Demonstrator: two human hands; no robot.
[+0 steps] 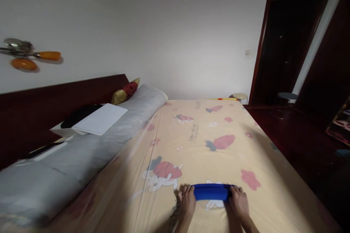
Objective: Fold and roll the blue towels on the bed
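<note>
Carrot-print bedsheet [199, 165], pale wall [177, 43] behind. Blue bundle [210, 194] on bedsheet, low in view. Left hand [187, 198] clasping left end, right hand [239, 200] right end; backs up, fingers curled, arms extended forward.

We see grey letters [193, 133] on the sheet [202, 164], toward its far edge, but they're too blurry to read.

Covered ends, cropped edges, unreadable print
The left hand [187, 200] and right hand [239, 201] hide the ends of the blue bundle [210, 193]; the forearms [183, 224] leave the bottom edge. The sheet's lettering [194, 133] is blurred, the wall ornament [48, 55] cropped at left, and the black item [78, 115], perhaps a bag, partly covered.
</note>
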